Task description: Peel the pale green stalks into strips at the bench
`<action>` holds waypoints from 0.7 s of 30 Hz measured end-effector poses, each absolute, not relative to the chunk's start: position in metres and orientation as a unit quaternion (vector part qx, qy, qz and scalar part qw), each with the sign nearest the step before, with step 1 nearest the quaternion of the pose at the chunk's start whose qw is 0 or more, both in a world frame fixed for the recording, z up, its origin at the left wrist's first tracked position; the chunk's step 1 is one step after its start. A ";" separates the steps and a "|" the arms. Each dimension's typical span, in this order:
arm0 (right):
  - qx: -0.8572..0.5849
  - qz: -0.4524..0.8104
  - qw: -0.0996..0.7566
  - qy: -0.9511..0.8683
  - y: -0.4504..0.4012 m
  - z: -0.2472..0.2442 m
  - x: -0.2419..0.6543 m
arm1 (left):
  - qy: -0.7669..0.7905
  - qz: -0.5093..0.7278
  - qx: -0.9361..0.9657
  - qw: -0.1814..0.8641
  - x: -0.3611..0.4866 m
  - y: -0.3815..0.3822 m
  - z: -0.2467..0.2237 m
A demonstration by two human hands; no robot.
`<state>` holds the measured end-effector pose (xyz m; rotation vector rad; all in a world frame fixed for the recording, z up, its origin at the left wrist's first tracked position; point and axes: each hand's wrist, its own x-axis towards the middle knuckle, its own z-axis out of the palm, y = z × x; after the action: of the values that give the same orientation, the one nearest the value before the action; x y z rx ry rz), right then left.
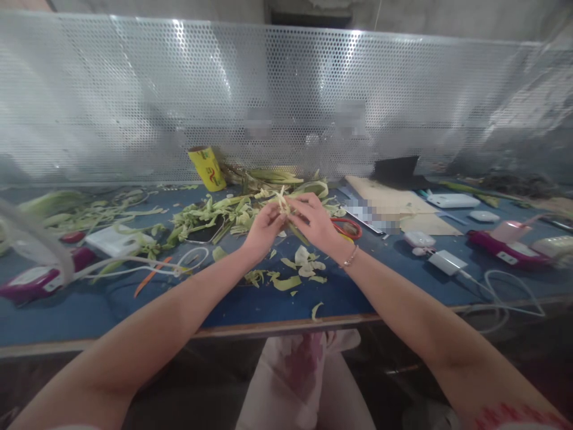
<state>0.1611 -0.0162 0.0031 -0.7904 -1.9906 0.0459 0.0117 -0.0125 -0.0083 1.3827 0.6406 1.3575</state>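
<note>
Above the middle of the table, my left hand (263, 232) and my right hand (314, 220) meet fingertip to fingertip. Between them they pinch a bundle of pale plant strips (283, 200), whose thin ends spread upward. My fingers hide its lower part. Behind and to the left lies a heap of green plant pieces (215, 212), leafy and stringy. Below my hands, loose peelings (286, 282) and pale round petal-like pieces (305, 263) are scattered on the blue tabletop (264, 307). A red-handled tool (348, 227) lies just right of my right hand.
A yellow cylinder (208, 169) leans near the perforated metal screen (290, 89). At the right are brown paper sheets (423, 209), white chargers (447, 261), cables and a purple power strip (505, 249). Another purple strip (40, 280) and a white box (119, 240) lie left.
</note>
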 end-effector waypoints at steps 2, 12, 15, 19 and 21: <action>-0.309 -0.014 0.459 -0.833 -0.015 0.003 0.162 | 0.275 0.565 0.578 0.520 0.011 -0.011 -0.009; -0.273 0.000 0.415 -0.868 -0.015 0.002 0.163 | 0.287 0.572 0.570 0.516 0.011 -0.009 -0.014; -0.277 0.010 0.419 -0.865 -0.016 0.003 0.163 | 0.264 0.580 0.529 0.561 0.013 -0.015 -0.009; -0.297 0.056 0.438 -0.847 -0.017 0.003 0.160 | 0.273 0.585 0.484 0.590 0.015 -0.019 -0.003; -0.317 0.104 0.474 -0.815 -0.016 0.001 0.158 | 0.278 0.587 0.474 0.594 0.015 -0.020 -0.001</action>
<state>0.1578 -0.0163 0.0011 -0.7754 -1.9927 0.2540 0.0155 -0.0195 -0.0012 1.1020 0.6457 1.3640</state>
